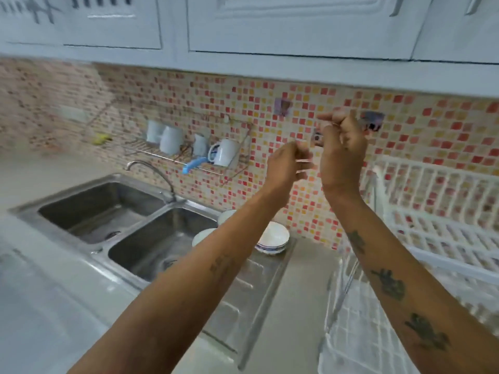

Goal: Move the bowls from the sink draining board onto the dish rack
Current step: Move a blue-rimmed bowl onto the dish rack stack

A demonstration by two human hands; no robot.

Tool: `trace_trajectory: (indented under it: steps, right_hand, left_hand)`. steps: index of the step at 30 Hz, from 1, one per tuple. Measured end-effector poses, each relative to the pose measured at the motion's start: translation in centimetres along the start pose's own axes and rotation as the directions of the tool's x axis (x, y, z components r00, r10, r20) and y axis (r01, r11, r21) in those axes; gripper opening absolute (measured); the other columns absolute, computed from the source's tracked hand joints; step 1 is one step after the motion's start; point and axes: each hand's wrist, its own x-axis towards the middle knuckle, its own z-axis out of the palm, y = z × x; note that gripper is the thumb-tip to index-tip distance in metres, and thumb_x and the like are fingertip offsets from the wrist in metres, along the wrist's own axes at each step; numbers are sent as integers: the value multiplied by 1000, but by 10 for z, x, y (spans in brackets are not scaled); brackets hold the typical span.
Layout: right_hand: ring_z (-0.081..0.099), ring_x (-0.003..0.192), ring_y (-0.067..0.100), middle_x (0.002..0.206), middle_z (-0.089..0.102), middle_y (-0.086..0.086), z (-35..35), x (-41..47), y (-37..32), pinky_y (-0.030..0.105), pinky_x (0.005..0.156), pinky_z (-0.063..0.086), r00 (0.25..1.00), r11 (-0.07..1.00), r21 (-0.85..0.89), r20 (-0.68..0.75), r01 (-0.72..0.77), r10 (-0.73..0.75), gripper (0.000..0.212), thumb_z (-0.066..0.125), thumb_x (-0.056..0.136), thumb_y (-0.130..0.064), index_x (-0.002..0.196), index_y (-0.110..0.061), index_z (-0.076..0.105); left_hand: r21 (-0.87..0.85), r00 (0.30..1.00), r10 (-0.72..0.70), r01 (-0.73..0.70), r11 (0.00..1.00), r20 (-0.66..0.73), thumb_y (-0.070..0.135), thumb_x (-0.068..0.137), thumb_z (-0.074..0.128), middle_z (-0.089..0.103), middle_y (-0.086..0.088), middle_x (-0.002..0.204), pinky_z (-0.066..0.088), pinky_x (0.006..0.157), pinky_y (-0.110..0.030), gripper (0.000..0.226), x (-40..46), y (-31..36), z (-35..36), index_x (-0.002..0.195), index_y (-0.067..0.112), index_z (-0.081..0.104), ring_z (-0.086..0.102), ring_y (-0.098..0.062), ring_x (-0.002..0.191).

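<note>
White bowls stand on the steel draining board (243, 300) to the right of the sink. A stack with a blue-patterned rim (273, 240) is at the back, a second bowl (202, 237) and a third (226, 215) are partly hidden by my left forearm. The white plastic dish rack (437, 211) stands at the right. Both hands are raised in front of the tiled wall, well above the bowls. My left hand (287, 164) and my right hand (341, 155) are close together, fingers curled, holding nothing that I can make out. The picture is blurred.
A double steel sink (116, 220) with a curved tap (154, 174) lies at the left. A wire wall rack (194, 152) holds several white mugs. White wall cupboards (297, 25) hang overhead. Grey counter runs between the draining board and the dish rack.
</note>
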Motion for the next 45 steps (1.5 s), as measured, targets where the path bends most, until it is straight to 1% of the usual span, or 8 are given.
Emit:
trace_trajectory:
  steps: [12, 18, 21, 26, 30, 34, 40, 45]
  right_hand:
    - [50, 65, 16, 69, 55, 2, 172, -67, 181, 25, 64, 42, 778, 803, -236, 210, -548, 592, 19, 48, 90, -16, 81, -6, 61]
    - [55, 116, 36, 129, 59, 19, 185, -118, 274, 41, 91, 42, 493, 494, -403, 114, -770, 862, 49, 40, 95, -37, 124, 0, 57]
    - [53, 119, 30, 124, 59, 12, 177, -136, 304, 33, 88, 37, 473, 451, -411, 53, -792, 879, 48, 41, 98, -36, 129, -2, 53]
    - [57, 114, 36, 117, 64, 13, 179, -159, 334, 44, 95, 46, 470, 460, -403, 81, -791, 879, 34, 41, 97, -34, 105, -11, 66]
    - [63, 102, 31, 107, 68, 13, 189, -174, 347, 37, 79, 51, 415, 416, -357, 83, -836, 906, 34, 44, 93, -35, 99, -11, 68]
    - [55, 106, 21, 132, 58, 14, 197, -187, 363, 26, 76, 45, 305, 315, -257, 80, -914, 949, 42, 45, 98, -30, 129, -4, 54]
    - [56, 99, 21, 129, 59, 18, 203, -195, 374, 19, 63, 45, 330, 329, -214, 32, -920, 944, 39, 44, 97, -23, 128, -2, 55]
    - [57, 107, 25, 133, 57, 17, 202, -197, 374, 29, 79, 49, 315, 313, -159, 16, -936, 949, 43, 46, 96, -29, 130, -4, 53]
  left_hand:
    - [98, 818, -361, 446, 889, -447, 53, 98, 33, 62, -4, 75, 41, 63, -27, 51, 57, -104, -270, 70, 16, 54, 54, -19, 68]
    - [83, 742, -423, 537, 840, -520, 61, 97, 27, 50, -1, 75, 34, 62, -26, 54, 65, -174, -324, 83, 16, 54, 44, -15, 65]
    - [11, 684, -489, 587, 809, -541, 64, 96, 23, 54, -2, 84, 38, 64, -28, 58, 72, -211, -337, 97, 15, 54, 48, -16, 72]
    - [-47, 694, -475, 540, 841, -541, 57, 99, 22, 39, -9, 155, 23, 122, -43, 69, 78, -246, -342, 150, 13, 36, 35, -26, 144]
    - [-96, 693, -507, 540, 836, -512, 53, 102, 18, 43, -12, 152, 31, 111, -33, 67, 83, -258, -338, 151, 9, 32, 43, -25, 138]
    - [-174, 696, -565, 552, 816, -443, 50, 103, 18, 69, 1, 94, 53, 67, -17, 49, 83, -271, -332, 108, 20, 56, 62, -12, 80]
    - [-277, 692, -538, 462, 842, -481, 54, 100, 29, 68, -10, 119, 48, 99, -38, 60, 75, -277, -322, 123, 8, 60, 64, -26, 108]
    - [-294, 675, -535, 448, 845, -509, 58, 99, 25, 69, -7, 109, 51, 96, -42, 55, 75, -273, -317, 106, 18, 63, 64, -27, 102]
